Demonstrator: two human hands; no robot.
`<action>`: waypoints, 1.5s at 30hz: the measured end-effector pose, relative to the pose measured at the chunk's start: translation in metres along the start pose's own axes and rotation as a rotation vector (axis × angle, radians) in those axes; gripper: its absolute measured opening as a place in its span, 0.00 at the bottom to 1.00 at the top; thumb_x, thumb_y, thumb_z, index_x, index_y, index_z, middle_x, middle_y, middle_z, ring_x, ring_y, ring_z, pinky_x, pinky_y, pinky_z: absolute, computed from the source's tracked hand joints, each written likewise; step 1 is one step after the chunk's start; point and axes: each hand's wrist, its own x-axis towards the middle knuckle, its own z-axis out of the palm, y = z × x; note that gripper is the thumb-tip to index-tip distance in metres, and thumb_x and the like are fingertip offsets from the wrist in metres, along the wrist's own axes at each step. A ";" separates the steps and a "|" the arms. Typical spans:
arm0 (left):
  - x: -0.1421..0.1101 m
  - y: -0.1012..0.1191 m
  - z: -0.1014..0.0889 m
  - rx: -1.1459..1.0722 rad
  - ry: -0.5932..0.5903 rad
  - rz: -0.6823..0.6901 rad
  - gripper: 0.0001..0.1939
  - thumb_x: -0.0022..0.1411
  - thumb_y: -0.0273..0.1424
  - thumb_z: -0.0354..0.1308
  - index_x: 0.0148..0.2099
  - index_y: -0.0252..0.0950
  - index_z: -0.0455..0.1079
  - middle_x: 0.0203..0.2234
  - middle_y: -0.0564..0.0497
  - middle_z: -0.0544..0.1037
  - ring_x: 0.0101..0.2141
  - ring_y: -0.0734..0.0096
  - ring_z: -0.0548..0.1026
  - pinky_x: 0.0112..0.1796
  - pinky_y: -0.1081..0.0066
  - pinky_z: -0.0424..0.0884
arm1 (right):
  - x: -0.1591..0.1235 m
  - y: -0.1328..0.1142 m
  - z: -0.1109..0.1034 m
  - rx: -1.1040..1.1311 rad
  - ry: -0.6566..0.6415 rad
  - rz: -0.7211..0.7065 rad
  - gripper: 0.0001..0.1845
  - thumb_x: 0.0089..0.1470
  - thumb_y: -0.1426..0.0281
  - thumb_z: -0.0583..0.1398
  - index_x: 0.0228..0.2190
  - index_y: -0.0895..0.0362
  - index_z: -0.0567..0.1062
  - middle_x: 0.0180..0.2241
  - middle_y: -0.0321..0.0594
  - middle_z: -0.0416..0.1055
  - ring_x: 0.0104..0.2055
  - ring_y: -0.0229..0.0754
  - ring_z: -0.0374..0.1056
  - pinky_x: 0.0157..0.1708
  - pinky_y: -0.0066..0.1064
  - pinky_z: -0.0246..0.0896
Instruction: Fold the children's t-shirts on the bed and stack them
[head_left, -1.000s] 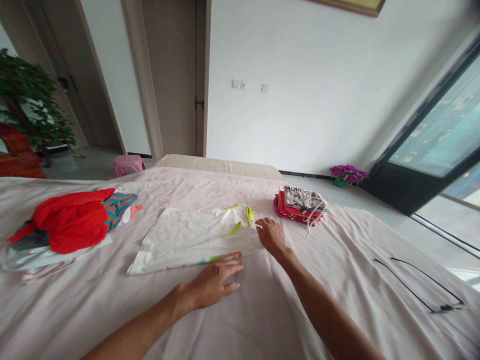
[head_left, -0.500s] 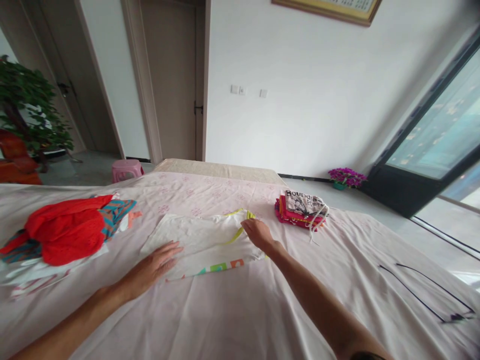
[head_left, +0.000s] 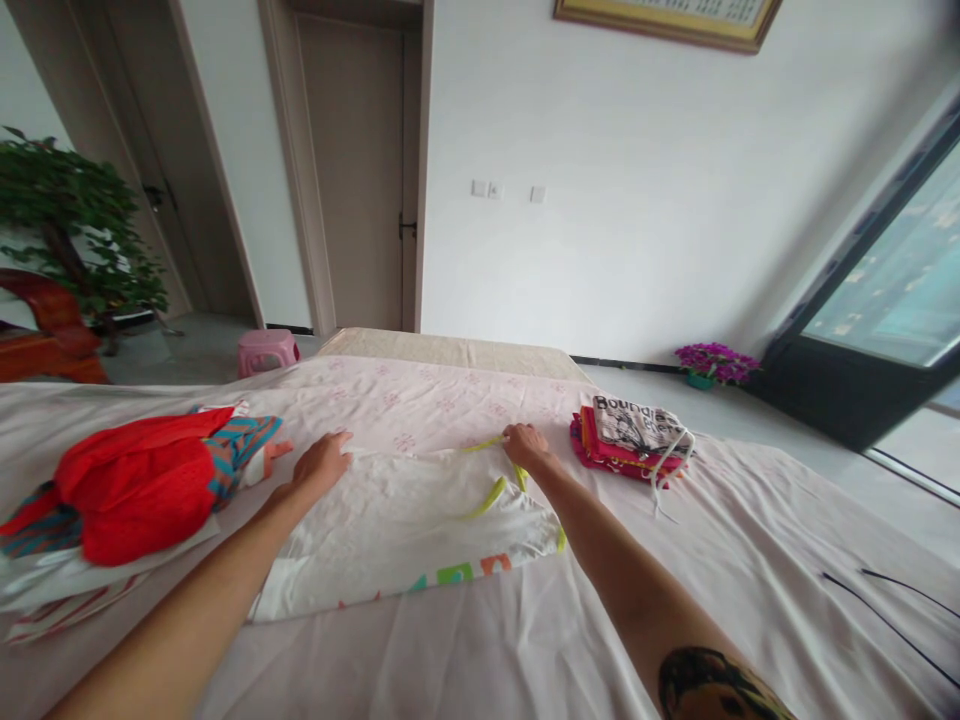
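A white shirt (head_left: 405, 520) with yellow-green trim and a strip of coloured print lies folded lengthwise on the sheet in front of me. At its far left corner my left hand (head_left: 322, 462) is closed on the fabric, fingertips partly hidden. My right hand (head_left: 525, 444) pinches the far edge by the yellow-green neckline on the right. Left of my left arm sits a loose heap of clothes with a red garment (head_left: 142, 480) on top. Beyond my right hand is a neat stack of folded clothes (head_left: 634, 430) with a white drawstring hanging from it.
A pale pink sheet (head_left: 720, 540) covers the surface. Dark eyeglass temples (head_left: 892, 620) show at the right edge. Past the far side are a pink stool (head_left: 268, 352), purple flowers (head_left: 716, 362) in a green pot, a leafy plant (head_left: 75, 220) and a wooden chair (head_left: 52, 325).
My left hand has gone from lying flat on the shirt's near left to its far left corner. The right hand stays at the neckline, slightly farther away. The view has shifted a little.
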 end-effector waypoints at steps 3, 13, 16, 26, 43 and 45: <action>0.006 -0.001 0.003 0.009 -0.022 0.006 0.17 0.52 0.28 0.56 0.45 0.37 0.76 0.46 0.44 0.80 0.46 0.62 0.77 0.44 0.72 0.69 | -0.008 0.003 -0.005 0.028 0.013 -0.024 0.15 0.55 0.73 0.57 0.42 0.54 0.80 0.45 0.47 0.77 0.49 0.48 0.70 0.43 0.32 0.62; -0.051 -0.028 -0.030 -0.211 -0.052 0.098 0.15 0.54 0.39 0.53 0.41 0.37 0.71 0.26 0.54 0.78 0.30 0.67 0.76 0.37 0.71 0.68 | -0.106 0.038 -0.028 0.278 0.237 -0.393 0.12 0.54 0.74 0.58 0.39 0.54 0.77 0.39 0.40 0.76 0.43 0.42 0.68 0.45 0.30 0.60; -0.081 -0.038 -0.033 -0.275 -0.117 0.113 0.13 0.53 0.38 0.54 0.39 0.38 0.69 0.24 0.57 0.75 0.26 0.70 0.73 0.30 0.73 0.65 | -0.133 0.044 -0.024 0.245 0.174 -0.471 0.12 0.53 0.76 0.57 0.37 0.53 0.79 0.36 0.40 0.76 0.42 0.43 0.67 0.45 0.32 0.60; -0.115 -0.044 -0.042 -0.225 -0.099 0.184 0.11 0.52 0.33 0.51 0.38 0.39 0.68 0.32 0.54 0.77 0.36 0.67 0.76 0.38 0.73 0.68 | -0.155 0.055 -0.012 0.312 0.213 -0.461 0.15 0.47 0.80 0.57 0.32 0.53 0.79 0.35 0.40 0.75 0.41 0.45 0.68 0.43 0.34 0.63; -0.129 -0.021 -0.052 0.084 0.001 0.373 0.14 0.53 0.22 0.45 0.30 0.40 0.71 0.32 0.51 0.78 0.38 0.65 0.75 0.44 0.66 0.66 | -0.168 0.051 -0.023 0.335 0.264 -0.387 0.22 0.46 0.83 0.53 0.34 0.53 0.80 0.38 0.38 0.78 0.43 0.44 0.71 0.48 0.36 0.64; -0.125 0.004 -0.041 -0.028 0.047 0.380 0.17 0.58 0.24 0.43 0.38 0.39 0.73 0.39 0.50 0.80 0.44 0.66 0.76 0.48 0.67 0.68 | -0.162 0.030 -0.025 0.303 0.289 -0.375 0.22 0.54 0.79 0.51 0.43 0.54 0.79 0.44 0.41 0.77 0.49 0.45 0.70 0.51 0.38 0.63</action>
